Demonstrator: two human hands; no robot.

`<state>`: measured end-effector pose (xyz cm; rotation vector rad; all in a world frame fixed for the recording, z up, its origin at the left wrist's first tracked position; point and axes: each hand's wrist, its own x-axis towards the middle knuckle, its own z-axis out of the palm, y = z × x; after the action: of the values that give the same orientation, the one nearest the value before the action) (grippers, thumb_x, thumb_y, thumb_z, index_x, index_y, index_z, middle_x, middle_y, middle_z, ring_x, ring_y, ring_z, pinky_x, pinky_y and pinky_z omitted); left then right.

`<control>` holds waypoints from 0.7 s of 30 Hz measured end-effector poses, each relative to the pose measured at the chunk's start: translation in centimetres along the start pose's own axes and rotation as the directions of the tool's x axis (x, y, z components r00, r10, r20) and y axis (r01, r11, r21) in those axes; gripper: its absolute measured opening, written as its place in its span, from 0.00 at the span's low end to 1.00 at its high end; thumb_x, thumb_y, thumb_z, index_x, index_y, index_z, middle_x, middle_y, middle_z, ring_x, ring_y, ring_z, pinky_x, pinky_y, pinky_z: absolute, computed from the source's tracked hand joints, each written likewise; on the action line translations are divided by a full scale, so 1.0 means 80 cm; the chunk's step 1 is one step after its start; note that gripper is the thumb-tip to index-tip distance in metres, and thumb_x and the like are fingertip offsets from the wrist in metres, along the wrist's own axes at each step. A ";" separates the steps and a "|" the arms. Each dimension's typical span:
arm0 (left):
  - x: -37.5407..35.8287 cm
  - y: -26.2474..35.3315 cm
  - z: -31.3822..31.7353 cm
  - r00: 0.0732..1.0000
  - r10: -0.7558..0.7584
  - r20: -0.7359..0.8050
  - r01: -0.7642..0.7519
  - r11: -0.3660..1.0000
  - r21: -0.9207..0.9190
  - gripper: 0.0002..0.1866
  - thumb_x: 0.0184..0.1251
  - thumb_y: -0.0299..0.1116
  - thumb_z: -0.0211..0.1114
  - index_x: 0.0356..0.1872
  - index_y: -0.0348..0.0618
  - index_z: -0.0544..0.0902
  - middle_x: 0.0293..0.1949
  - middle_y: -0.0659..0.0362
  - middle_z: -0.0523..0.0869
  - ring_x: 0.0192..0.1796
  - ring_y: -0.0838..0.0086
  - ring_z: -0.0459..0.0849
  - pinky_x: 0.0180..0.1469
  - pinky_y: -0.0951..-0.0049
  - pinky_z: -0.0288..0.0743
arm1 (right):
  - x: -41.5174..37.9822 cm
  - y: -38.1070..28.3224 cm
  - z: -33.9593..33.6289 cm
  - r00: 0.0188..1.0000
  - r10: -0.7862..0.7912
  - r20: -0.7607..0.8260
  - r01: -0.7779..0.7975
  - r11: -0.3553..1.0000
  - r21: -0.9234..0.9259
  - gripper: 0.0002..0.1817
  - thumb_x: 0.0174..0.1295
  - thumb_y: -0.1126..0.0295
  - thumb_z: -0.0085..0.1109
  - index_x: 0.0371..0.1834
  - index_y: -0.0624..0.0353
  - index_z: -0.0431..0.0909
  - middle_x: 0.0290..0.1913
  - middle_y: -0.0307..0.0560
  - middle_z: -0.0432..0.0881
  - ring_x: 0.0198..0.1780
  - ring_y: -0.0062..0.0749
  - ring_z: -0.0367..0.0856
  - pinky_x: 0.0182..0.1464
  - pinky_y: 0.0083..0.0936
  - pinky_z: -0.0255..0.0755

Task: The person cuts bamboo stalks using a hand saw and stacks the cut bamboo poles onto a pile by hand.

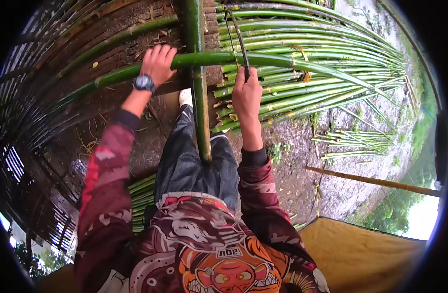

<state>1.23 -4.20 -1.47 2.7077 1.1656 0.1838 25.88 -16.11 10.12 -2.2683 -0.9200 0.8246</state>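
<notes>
A long green bamboo pole (208,59) runs from left to right in front of me, across a thicker bamboo post (198,102) that stretches away from between my legs. My left hand (157,63), with a watch on the wrist, is closed over the pole just left of the crossing. In my right hand (247,90) is a bow saw (241,41) with a dark curved frame and a thin blade. It is gripped by its near end, and the blade lies at the pole right of the post. The handle is hidden within my fingers.
Many cut bamboo poles (312,56) lie in a fanned pile at the right. A smaller bundle (356,141) rests on the wet ground beyond. Slatted bamboo boards (121,36) are at upper left, and a yellow-brown tarp (360,249) hangs at lower right.
</notes>
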 end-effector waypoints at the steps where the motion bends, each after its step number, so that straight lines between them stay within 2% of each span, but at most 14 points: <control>1: -0.014 0.009 0.007 0.992 -0.124 -0.021 0.125 0.990 0.057 0.27 0.49 0.40 0.79 0.53 0.50 0.82 0.50 0.60 0.82 0.55 0.61 0.80 0.55 0.59 0.75 | 0.004 0.000 0.002 1.000 0.002 -0.009 -0.002 1.000 0.016 0.16 0.79 0.59 0.51 0.39 0.62 0.73 0.24 0.57 0.77 0.24 0.46 0.76 0.30 0.42 0.67; 3: -0.015 0.021 0.026 0.954 -0.290 -0.072 0.298 0.936 0.188 0.19 0.51 0.38 0.77 0.45 0.51 0.83 0.45 0.61 0.84 0.49 0.61 0.83 0.52 0.60 0.77 | 0.003 0.010 0.004 1.000 0.005 -0.016 -0.005 1.000 0.004 0.16 0.79 0.59 0.51 0.39 0.62 0.74 0.23 0.55 0.77 0.23 0.44 0.75 0.29 0.41 0.66; 4: -0.011 0.019 0.030 0.955 -0.288 -0.067 0.296 0.938 0.182 0.19 0.51 0.38 0.77 0.45 0.51 0.83 0.45 0.61 0.84 0.49 0.61 0.83 0.52 0.60 0.77 | -0.003 0.015 0.005 1.000 -0.001 -0.019 0.001 1.000 0.031 0.16 0.79 0.59 0.51 0.39 0.62 0.74 0.22 0.55 0.76 0.23 0.43 0.75 0.28 0.40 0.66; 6: -0.013 0.011 0.026 0.971 -0.236 -0.046 0.238 0.971 0.036 0.13 0.55 0.39 0.74 0.38 0.50 0.82 0.39 0.60 0.86 0.43 0.60 0.86 0.46 0.59 0.80 | -0.013 0.037 0.009 0.998 -0.046 -0.043 0.049 0.995 0.084 0.16 0.79 0.60 0.52 0.38 0.61 0.73 0.20 0.52 0.74 0.21 0.38 0.72 0.26 0.38 0.64; 7: -0.005 0.006 0.023 0.973 -0.228 -0.049 0.229 0.973 0.036 0.13 0.55 0.39 0.74 0.38 0.50 0.82 0.39 0.60 0.86 0.43 0.60 0.86 0.46 0.59 0.80 | -0.011 0.052 0.018 0.998 -0.045 -0.052 0.049 0.995 0.086 0.16 0.79 0.60 0.52 0.38 0.61 0.73 0.20 0.52 0.74 0.21 0.38 0.72 0.26 0.38 0.64; 9: -0.003 0.002 0.018 0.971 -0.229 0.064 0.230 0.973 -0.017 0.14 0.57 0.44 0.73 0.38 0.50 0.81 0.37 0.58 0.87 0.41 0.57 0.88 0.41 0.55 0.82 | -0.012 0.064 0.030 0.973 -0.205 -0.109 0.215 0.972 0.093 0.16 0.79 0.60 0.52 0.37 0.61 0.71 0.19 0.50 0.72 0.20 0.34 0.69 0.26 0.36 0.63; 10: 0.000 -0.001 0.016 0.970 -0.226 0.095 0.228 0.974 -0.014 0.16 0.59 0.48 0.71 0.38 0.49 0.80 0.37 0.57 0.88 0.41 0.54 0.89 0.41 0.51 0.83 | -0.010 0.059 0.032 0.980 -0.151 -0.127 0.170 0.973 0.157 0.16 0.79 0.61 0.52 0.36 0.61 0.70 0.19 0.48 0.70 0.20 0.32 0.67 0.26 0.36 0.63; 11: 0.004 -0.004 0.015 0.970 -0.226 0.093 0.228 0.974 -0.012 0.16 0.59 0.48 0.71 0.38 0.49 0.80 0.37 0.57 0.88 0.41 0.54 0.89 0.41 0.51 0.83 | -0.005 0.056 0.031 0.980 -0.153 -0.129 0.172 0.972 0.158 0.16 0.79 0.61 0.52 0.36 0.61 0.70 0.19 0.48 0.70 0.20 0.32 0.67 0.26 0.36 0.63; 14: 0.017 -0.007 -0.001 0.911 -0.243 0.334 0.261 0.965 -0.009 0.19 0.60 0.52 0.70 0.41 0.50 0.81 0.38 0.51 0.91 0.41 0.49 0.90 0.44 0.48 0.83 | 0.003 0.037 0.022 0.985 -0.122 -0.120 0.140 0.978 0.156 0.14 0.79 0.63 0.53 0.35 0.59 0.70 0.20 0.48 0.71 0.20 0.33 0.67 0.26 0.35 0.63; 15: 0.024 -0.007 -0.006 0.913 -0.243 0.329 0.260 0.966 -0.009 0.19 0.60 0.52 0.70 0.41 0.50 0.81 0.38 0.51 0.91 0.41 0.49 0.90 0.44 0.48 0.83 | 0.004 0.039 0.023 0.985 -0.125 -0.123 0.144 0.977 0.157 0.14 0.79 0.63 0.53 0.35 0.59 0.70 0.20 0.48 0.71 0.20 0.33 0.67 0.26 0.35 0.63; 17: 0.032 -0.007 -0.015 0.844 -0.269 0.464 0.285 0.958 0.037 0.22 0.57 0.50 0.73 0.46 0.47 0.83 0.42 0.49 0.91 0.46 0.49 0.90 0.50 0.49 0.84 | 0.006 0.048 0.032 0.975 -0.187 -0.123 0.201 0.973 0.115 0.12 0.79 0.65 0.52 0.38 0.60 0.69 0.20 0.57 0.75 0.22 0.55 0.78 0.26 0.45 0.66; 18: 0.034 -0.013 -0.014 0.861 -0.237 0.451 0.266 0.964 -0.001 0.23 0.57 0.53 0.72 0.47 0.50 0.83 0.40 0.48 0.91 0.44 0.46 0.90 0.49 0.45 0.82 | 0.008 0.048 0.035 0.968 -0.215 -0.128 0.230 0.967 0.112 0.12 0.79 0.64 0.52 0.37 0.60 0.68 0.20 0.57 0.75 0.22 0.57 0.77 0.26 0.46 0.65; 21: 0.032 -0.016 -0.010 0.857 -0.224 0.464 0.240 0.970 0.023 0.24 0.57 0.53 0.72 0.48 0.49 0.83 0.40 0.48 0.92 0.43 0.47 0.90 0.49 0.46 0.83 | 0.013 0.040 0.033 0.967 -0.220 -0.131 0.232 0.969 0.084 0.13 0.79 0.63 0.51 0.37 0.60 0.68 0.21 0.59 0.75 0.23 0.60 0.76 0.26 0.47 0.65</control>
<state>1.95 -1.35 -0.84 2.3530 1.2946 -0.4516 25.95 -16.62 5.83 -2.0565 -1.0350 0.6113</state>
